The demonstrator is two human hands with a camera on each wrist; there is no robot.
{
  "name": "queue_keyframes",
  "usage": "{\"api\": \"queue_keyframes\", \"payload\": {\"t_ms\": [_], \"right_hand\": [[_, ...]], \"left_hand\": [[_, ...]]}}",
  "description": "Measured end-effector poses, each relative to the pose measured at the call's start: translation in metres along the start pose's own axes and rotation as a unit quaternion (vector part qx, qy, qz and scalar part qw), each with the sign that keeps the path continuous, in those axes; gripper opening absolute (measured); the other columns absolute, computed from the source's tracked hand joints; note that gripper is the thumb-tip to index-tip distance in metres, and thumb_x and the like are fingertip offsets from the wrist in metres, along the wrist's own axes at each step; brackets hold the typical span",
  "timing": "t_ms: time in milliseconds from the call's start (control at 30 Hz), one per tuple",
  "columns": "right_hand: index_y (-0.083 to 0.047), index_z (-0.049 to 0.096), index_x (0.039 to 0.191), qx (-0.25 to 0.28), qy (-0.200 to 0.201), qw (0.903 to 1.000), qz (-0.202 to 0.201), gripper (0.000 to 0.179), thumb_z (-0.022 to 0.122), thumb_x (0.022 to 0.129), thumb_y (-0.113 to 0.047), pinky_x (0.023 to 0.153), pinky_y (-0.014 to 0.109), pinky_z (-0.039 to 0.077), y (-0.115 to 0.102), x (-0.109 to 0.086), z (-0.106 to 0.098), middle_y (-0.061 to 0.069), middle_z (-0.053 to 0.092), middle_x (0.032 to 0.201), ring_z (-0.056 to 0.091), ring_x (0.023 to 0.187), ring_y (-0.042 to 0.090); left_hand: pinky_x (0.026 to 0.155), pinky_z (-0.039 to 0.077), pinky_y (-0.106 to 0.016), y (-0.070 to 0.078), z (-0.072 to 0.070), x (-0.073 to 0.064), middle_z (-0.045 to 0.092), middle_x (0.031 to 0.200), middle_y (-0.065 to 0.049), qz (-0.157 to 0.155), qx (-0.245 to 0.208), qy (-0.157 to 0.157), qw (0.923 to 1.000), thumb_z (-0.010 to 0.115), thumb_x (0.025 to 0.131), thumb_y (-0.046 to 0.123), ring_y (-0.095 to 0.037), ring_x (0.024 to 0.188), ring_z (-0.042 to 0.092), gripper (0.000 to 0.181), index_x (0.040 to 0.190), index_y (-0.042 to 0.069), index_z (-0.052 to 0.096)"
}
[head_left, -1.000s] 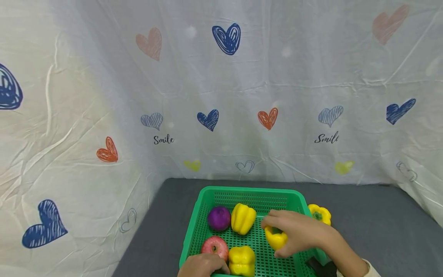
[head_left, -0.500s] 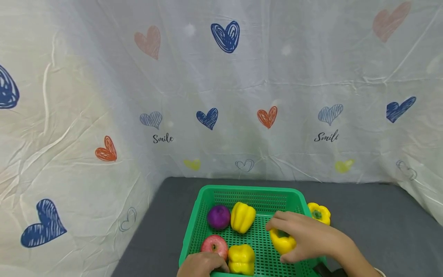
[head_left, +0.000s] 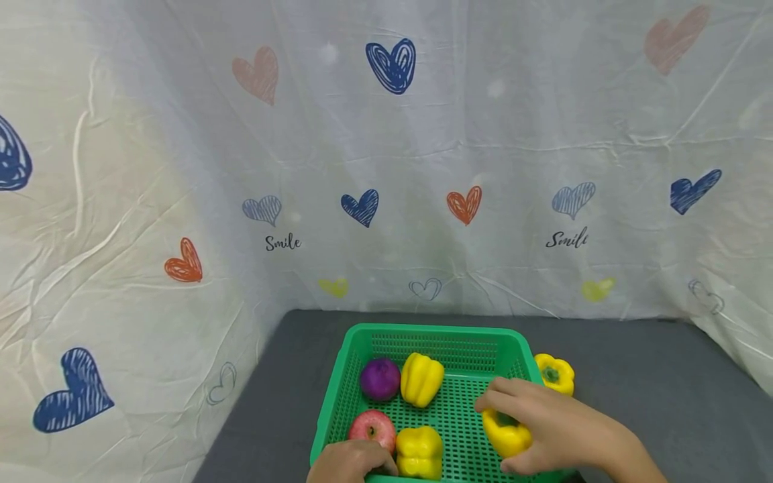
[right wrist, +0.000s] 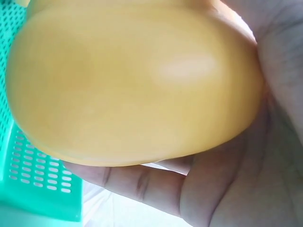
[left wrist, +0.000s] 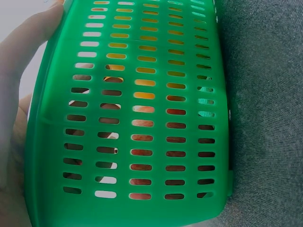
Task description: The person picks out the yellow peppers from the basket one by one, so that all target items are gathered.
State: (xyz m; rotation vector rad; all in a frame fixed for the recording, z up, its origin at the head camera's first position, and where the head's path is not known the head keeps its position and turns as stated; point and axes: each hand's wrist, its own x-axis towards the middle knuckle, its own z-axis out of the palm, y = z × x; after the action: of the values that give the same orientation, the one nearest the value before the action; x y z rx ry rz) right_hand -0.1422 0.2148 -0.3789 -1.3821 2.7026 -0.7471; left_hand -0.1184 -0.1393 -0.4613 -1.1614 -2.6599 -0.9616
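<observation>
My right hand (head_left: 546, 422) grips a yellow bell pepper (head_left: 506, 436) over the right side of a green plastic basket (head_left: 435, 330); in the right wrist view the pepper (right wrist: 137, 85) fills most of the picture, fingers curled under it. My left hand (head_left: 350, 461) holds the basket's near left rim, and the left wrist view shows its thumb over the rim beside the slotted wall (left wrist: 137, 132). Inside lie a purple round vegetable or fruit (head_left: 380, 379), a red apple (head_left: 372, 431) close to my left fingers, and two yellow peppers, one farther back (head_left: 422, 380) and one nearer (head_left: 419, 453).
Another yellow bell pepper (head_left: 554, 374) sits on the dark grey tabletop (head_left: 640, 369), just outside the basket's right wall. White cloth printed with hearts (head_left: 392, 154) hangs behind the table and along its left side.
My right hand has shifted right and toward me with the pepper, from mid-basket to near the right wall. My left hand stays on the rim.
</observation>
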Motion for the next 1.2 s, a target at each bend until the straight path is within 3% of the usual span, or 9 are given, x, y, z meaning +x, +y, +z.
{"api": "queue_keyframes", "payload": {"t_ms": [233, 467, 800, 1033, 1200], "right_hand": [[-0.032, 0.058, 0.127, 0.000, 0.008, 0.9999, 0.015, 0.057, 0.086, 0.078, -0.036, 0.069, 0.022, 0.049, 0.001, -0.011, 0.000, -0.018, 0.052, 0.114, 0.050, 0.092, 0.000], [-0.033, 0.057, 0.127, -0.008, 0.041, 0.9990, 0.015, 0.058, 0.087, 0.078, -0.035, 0.067, 0.021, 0.048, 0.003, -0.020, -0.003, -0.016, 0.054, 0.115, 0.050, 0.091, 0.000], [-0.039, 0.057, 0.125, 0.000, 0.046, 0.9952, 0.087, 0.056, 0.086, 0.078, -0.037, 0.067, 0.022, 0.051, 0.003, -0.035, -0.010, -0.020, 0.053, 0.113, 0.051, 0.090, 0.000], [-0.036, 0.057, 0.124, -0.026, 0.101, 0.9920, 0.072, 0.061, 0.090, 0.073, -0.034, 0.063, 0.020, 0.049, 0.008, -0.044, -0.012, -0.019, 0.053, 0.114, 0.051, 0.086, 0.000], [-0.034, 0.057, 0.124, -0.028, 0.115, 0.9910, 0.062, 0.063, 0.091, 0.071, -0.031, 0.061, 0.019, 0.047, 0.014, -0.049, -0.012, -0.016, 0.054, 0.112, 0.050, 0.085, -0.001]], "left_hand": [[0.062, 0.049, -0.014, 0.000, 0.000, 0.000, 0.063, 0.086, 0.023, -0.001, 0.004, -0.007, 1.0000, 0.062, 0.095, 0.049, 0.010, 0.072, 0.053, 0.025, 0.092, 0.028, 0.075], [0.061, 0.048, -0.013, -0.001, 0.000, 0.000, 0.063, 0.085, 0.023, -0.005, 0.001, 0.004, 1.0000, 0.063, 0.095, 0.047, 0.010, 0.072, 0.054, 0.023, 0.092, 0.028, 0.075], [0.063, 0.049, -0.014, 0.001, 0.000, 0.001, 0.064, 0.088, 0.022, 0.005, 0.013, -0.011, 0.9998, 0.060, 0.098, 0.043, 0.009, 0.075, 0.056, 0.022, 0.093, 0.027, 0.075], [0.063, 0.049, -0.013, -0.001, -0.001, 0.002, 0.063, 0.087, 0.022, 0.004, 0.010, -0.014, 0.9998, 0.061, 0.096, 0.047, 0.010, 0.075, 0.055, 0.024, 0.094, 0.028, 0.075], [0.063, 0.049, -0.013, -0.001, -0.001, 0.002, 0.063, 0.087, 0.022, 0.008, 0.016, -0.016, 0.9997, 0.061, 0.096, 0.047, 0.010, 0.075, 0.055, 0.024, 0.094, 0.028, 0.075]]}}
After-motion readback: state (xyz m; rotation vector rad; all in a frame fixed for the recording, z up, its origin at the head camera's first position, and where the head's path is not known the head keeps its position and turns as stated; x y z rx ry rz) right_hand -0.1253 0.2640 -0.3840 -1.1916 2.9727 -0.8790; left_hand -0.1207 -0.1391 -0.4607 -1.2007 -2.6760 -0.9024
